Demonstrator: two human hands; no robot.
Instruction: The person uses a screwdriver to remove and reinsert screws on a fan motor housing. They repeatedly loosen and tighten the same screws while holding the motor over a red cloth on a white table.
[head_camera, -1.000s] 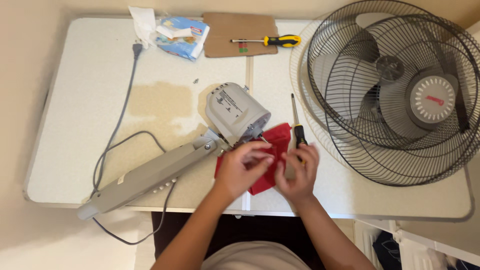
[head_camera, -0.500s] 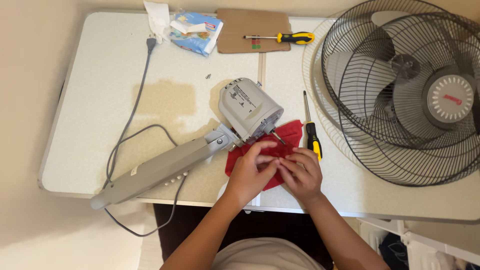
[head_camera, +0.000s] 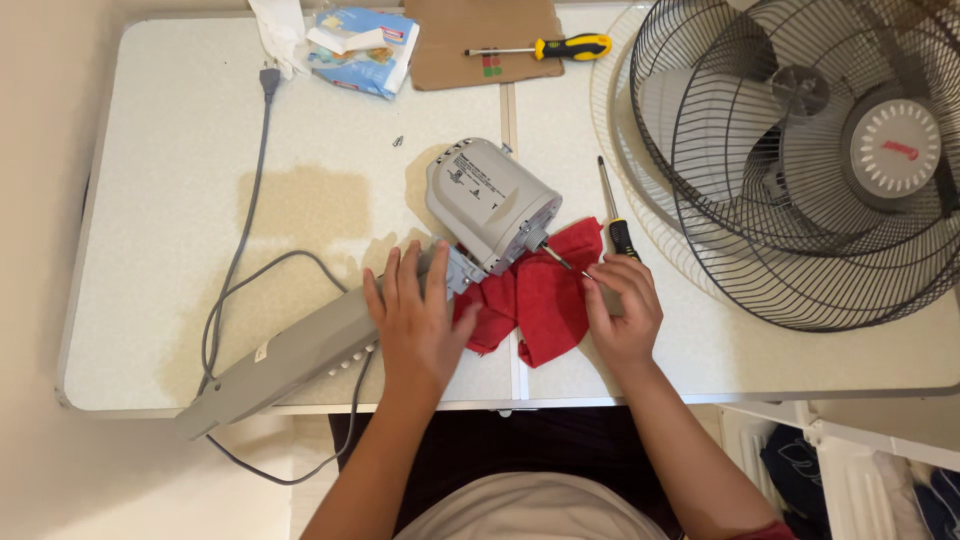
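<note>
A grey fan motor housing (head_camera: 490, 200) on its long grey stand neck (head_camera: 290, 360) lies across the white table (head_camera: 150, 200). Its thin metal shaft (head_camera: 556, 258) points right over a crumpled red cloth (head_camera: 545, 300). My left hand (head_camera: 415, 320) lies flat on the neck just below the housing, fingers spread, thumb against the cloth. My right hand (head_camera: 625, 310) rests on the cloth's right edge, its curled fingertips pinching the shaft's tip. A black-and-yellow screwdriver (head_camera: 618, 228) lies just above my right hand.
A large wire fan cage with blades (head_camera: 800, 160) fills the right of the table. At the back lie a second yellow screwdriver (head_camera: 560, 47), brown cardboard (head_camera: 450, 50) and a blue packet (head_camera: 365, 45). The grey power cord (head_camera: 235, 270) loops at the left. A small screw (head_camera: 398, 141) lies loose.
My left hand has moved left off the red cloth and now lies flat on the stand neck. My right hand has shifted right to the shaft's tip.
</note>
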